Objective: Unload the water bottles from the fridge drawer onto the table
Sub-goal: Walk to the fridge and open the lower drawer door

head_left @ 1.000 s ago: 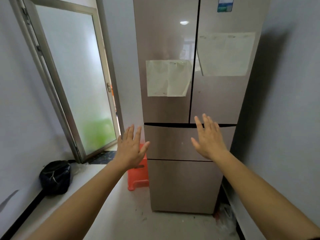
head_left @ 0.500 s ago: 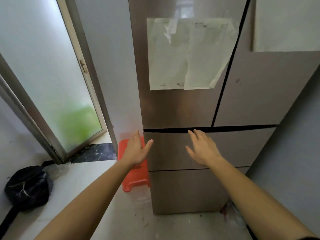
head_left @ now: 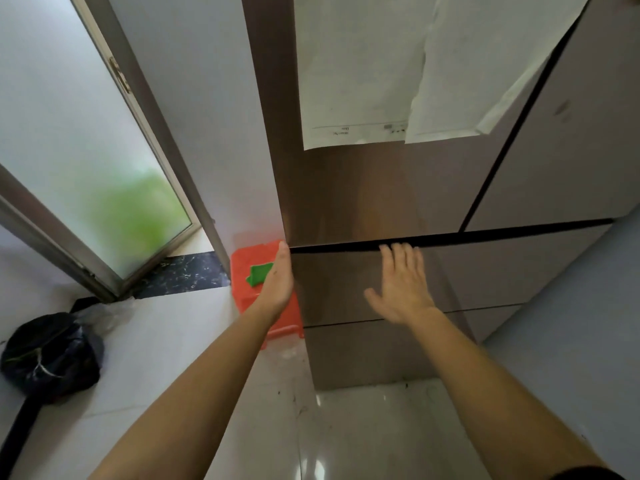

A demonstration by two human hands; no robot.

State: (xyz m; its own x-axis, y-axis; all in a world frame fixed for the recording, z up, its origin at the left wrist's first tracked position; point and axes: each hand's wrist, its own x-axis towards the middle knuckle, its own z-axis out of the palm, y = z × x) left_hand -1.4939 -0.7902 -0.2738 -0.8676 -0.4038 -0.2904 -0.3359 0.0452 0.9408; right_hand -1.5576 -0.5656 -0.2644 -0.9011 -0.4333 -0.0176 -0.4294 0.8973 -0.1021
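Note:
A tall brown fridge [head_left: 381, 188] fills the middle and right of the head view. Its upper drawer [head_left: 491, 268] sits closed under a dark horizontal gap, with a lower drawer [head_left: 363, 351] beneath. My left hand [head_left: 278, 280] is flat and edge-on at the drawer's left corner, fingertips at the gap. My right hand [head_left: 403, 282] is spread over the drawer front, fingertips reaching the gap. Neither hand holds anything. No water bottles or table are in sight.
An orange plastic stool [head_left: 249, 289] with a green cloth [head_left: 259, 273] stands left of the fridge. A frosted glass door [head_left: 86, 168] is at left, a black bag [head_left: 48, 355] lies on the floor lower left. Paper sheets [head_left: 398, 71] hang on the fridge door. A grey wall closes the right.
The view has come closer and tilted down. Both hands moved forward to the top edge of the upper drawer; the left hand turned edge-on at its left corner.

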